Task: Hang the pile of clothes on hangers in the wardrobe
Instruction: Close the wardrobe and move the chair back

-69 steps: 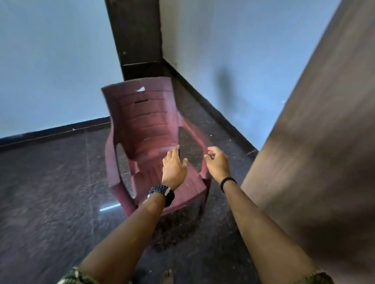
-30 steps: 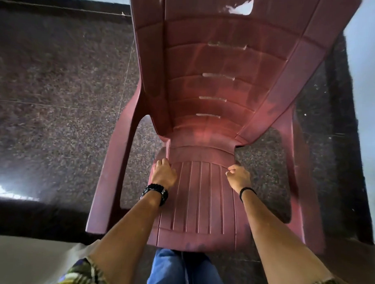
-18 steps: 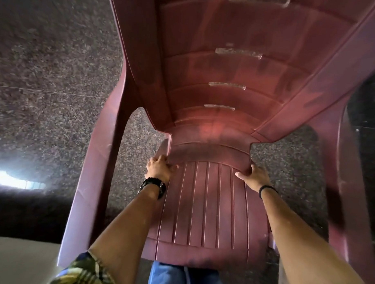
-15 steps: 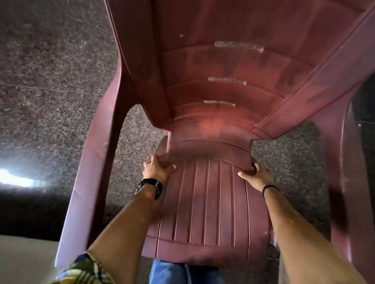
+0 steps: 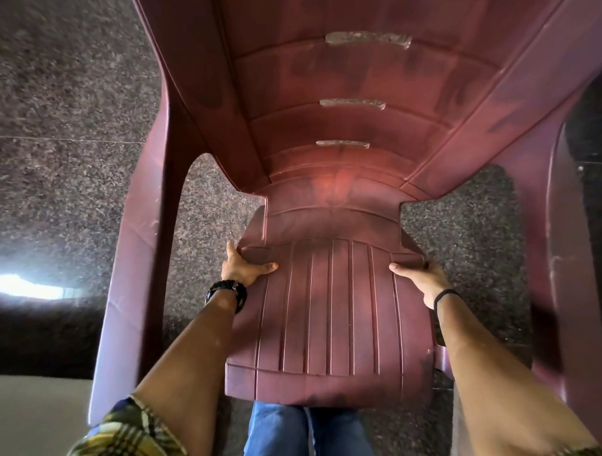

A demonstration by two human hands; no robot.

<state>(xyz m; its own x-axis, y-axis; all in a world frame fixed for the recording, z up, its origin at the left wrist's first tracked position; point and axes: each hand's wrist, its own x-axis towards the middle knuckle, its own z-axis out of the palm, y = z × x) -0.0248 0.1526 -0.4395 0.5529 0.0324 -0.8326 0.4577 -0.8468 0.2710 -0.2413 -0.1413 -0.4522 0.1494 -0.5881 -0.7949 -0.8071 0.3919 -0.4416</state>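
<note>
A maroon plastic armchair (image 5: 327, 314) fills most of the head view, seen from above with its ribbed seat toward me and its slotted backrest at the top. My left hand (image 5: 243, 267) grips the seat's left rear edge, thumb on top and fingers under the rim. My right hand (image 5: 424, 278) grips the matching right rear edge in the same way. No clothes, hangers or wardrobe are in view.
Dark speckled stone floor (image 5: 58, 93) surrounds the chair, with a bright glare patch (image 5: 21, 286) at the left. A pale surface (image 5: 30, 419) shows at the bottom left corner. My blue jeans (image 5: 278, 435) are just under the seat's front edge.
I have stepped up to the chair and bent over it. Both hands went from hovering above the seat to clamping its rear side edges, and the chair now looms closer.
</note>
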